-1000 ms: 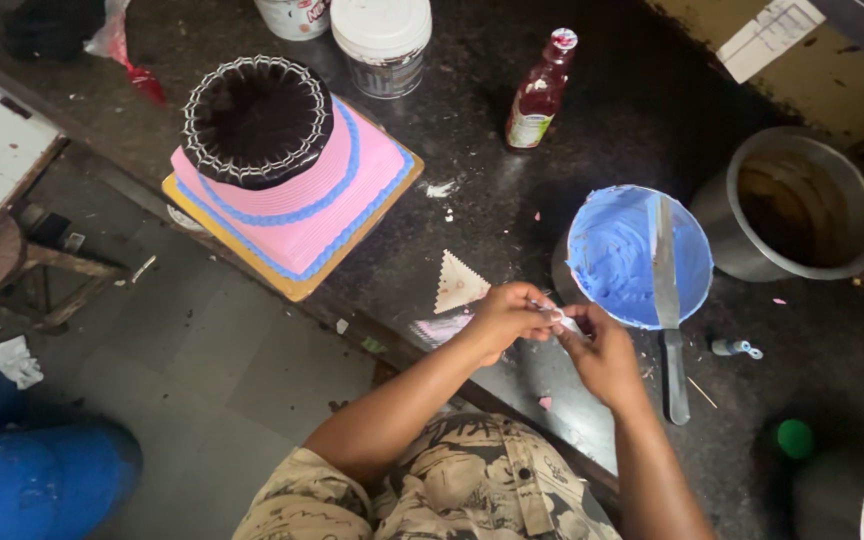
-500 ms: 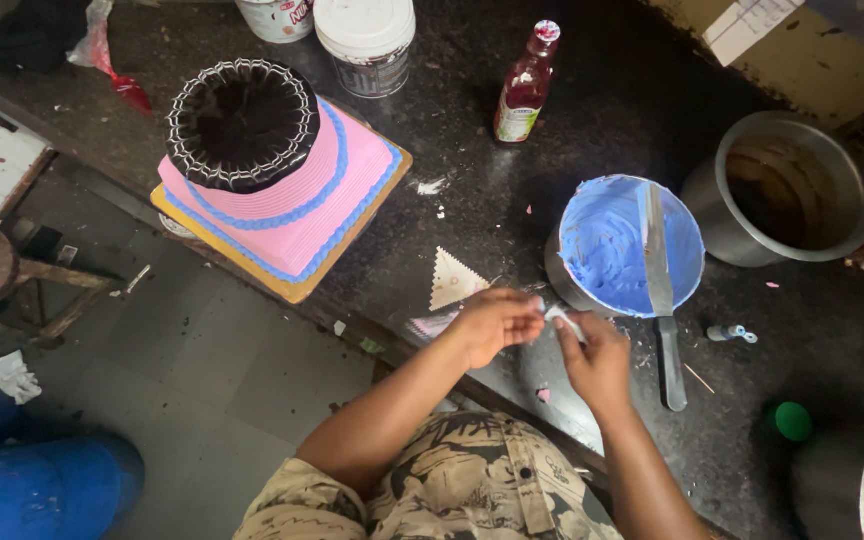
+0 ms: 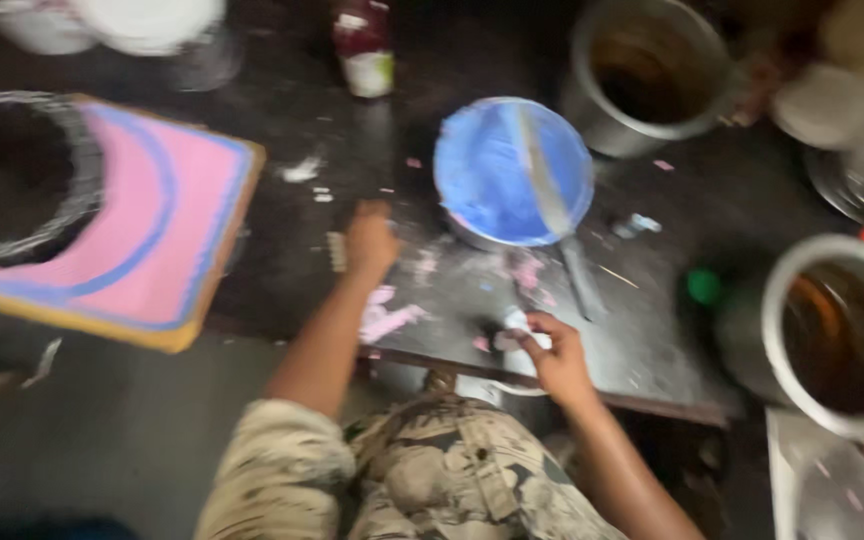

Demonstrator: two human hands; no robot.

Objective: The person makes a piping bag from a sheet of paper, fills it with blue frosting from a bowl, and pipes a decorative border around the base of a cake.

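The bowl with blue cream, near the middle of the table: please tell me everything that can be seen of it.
The bowl is round, seemingly metal, and filled with smooth light-blue cream nearly to its rim. It stands upright on the dark table, between the two hands but touched by neither. A long flat knife lies across it, its blade smeared blue, its handle reaching past the rim toward the person. The picture is blurred, so finer detail is unclear.

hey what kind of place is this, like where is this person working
Probably a small cake-decorating workshop or bakery. A pink cake with blue piping sits on a board, a bowl of blue icing has a palette knife across it, and metal pots stand on the smeared dark worktop.
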